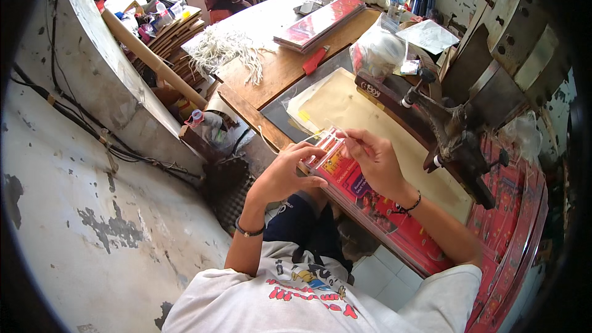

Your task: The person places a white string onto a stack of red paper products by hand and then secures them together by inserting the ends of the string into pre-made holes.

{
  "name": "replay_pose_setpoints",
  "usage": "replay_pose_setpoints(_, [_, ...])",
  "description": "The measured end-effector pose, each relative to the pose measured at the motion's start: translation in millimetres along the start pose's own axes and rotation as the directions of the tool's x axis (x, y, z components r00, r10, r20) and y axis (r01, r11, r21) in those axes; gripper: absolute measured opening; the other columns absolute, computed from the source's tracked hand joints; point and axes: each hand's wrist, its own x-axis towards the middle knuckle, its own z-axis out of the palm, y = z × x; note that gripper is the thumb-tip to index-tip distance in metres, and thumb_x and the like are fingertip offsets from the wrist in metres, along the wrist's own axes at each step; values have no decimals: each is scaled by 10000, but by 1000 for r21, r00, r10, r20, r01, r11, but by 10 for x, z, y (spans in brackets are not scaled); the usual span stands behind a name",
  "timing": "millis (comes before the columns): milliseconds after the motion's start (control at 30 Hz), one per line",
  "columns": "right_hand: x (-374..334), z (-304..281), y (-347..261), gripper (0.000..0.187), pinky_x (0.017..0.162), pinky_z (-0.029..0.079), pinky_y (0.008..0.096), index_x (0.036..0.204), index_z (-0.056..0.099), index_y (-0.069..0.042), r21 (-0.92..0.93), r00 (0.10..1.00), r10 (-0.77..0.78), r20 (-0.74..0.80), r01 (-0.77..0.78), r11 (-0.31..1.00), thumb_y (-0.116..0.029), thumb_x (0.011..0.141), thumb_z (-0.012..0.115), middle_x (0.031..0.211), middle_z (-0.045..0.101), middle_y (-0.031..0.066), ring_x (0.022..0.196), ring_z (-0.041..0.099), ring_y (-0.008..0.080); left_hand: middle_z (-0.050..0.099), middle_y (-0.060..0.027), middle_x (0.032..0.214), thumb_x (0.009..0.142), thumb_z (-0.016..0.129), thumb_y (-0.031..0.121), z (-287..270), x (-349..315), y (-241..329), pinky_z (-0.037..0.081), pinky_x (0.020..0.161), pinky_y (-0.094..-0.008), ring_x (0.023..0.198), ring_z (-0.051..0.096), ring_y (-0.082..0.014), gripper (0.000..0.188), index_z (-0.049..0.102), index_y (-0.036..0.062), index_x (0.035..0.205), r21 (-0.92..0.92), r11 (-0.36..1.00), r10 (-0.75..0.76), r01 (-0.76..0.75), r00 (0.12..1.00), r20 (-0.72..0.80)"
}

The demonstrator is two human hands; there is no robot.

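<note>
- Centrally, a long red printed stack [370, 200] is slanting toward lower right beside a tan sheet [345, 102], showing yellow and purple panels, glossy.
- Left hand [277, 176]: resting at its upper-left end, thumb spreading from fingers.
- Right hand [376, 160]: bunching fingertips above that end; whether gripping anything, cannot tell.

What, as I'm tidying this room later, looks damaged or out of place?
The left wall looks damaged: its pale surface is broken by ragged dark patches, like flaked paint. The white string looks untidy, heaped in a loose tangle at the table's left side. No spill stands out.
</note>
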Motion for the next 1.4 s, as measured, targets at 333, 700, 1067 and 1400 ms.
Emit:
replay_pose_setpoints(333, [7,-49,-79,170,618,514,274,1064,717,-35,-213,962,-227,149,256,943,-127,922,706,889,725,120,710,677,139,644,-100,1197,674,890,249,29,76,-14,452,1008,-380,1155,585,-267,574,698,42,1174,-20,981,190,-194,973,-135])
replay_pose_setpoints(700, [11,-15,-93,108,613,520,299,991,706,-36,-236,968,-240,76,252,939,-82,894,711,899,722,119,677,672,186,546,-131,1426,715,855,366,142,209,-297,324,1132,-475,1360,460,-323,673,657,61,1280,-186,913,364,-362,931,-25])
replay_pose_setpoints(1067, [-18,20,-100,118,518,458,275,1003,702,-45,-313,985,-165,59,175,933,-91,895,707,746,679,100,543,565,102,549,-119,1420,707,869,279,112,156,-219,310,1133,-466,1348,470,-312,660,647,64,1291,-45,956,290,-290,957,-9])
replay_pose_setpoints(1400, [-32,58,-35,52,452,284,249,949,681,-31,-330,980,-194,-50,167,929,-37,898,683,545,385,-33,494,346,35,564,-111,1425,749,828,322,205,129,-256,321,1125,-450,1348,475,-321,596,656,50,1250,-38,945,321,-324,944,-71])
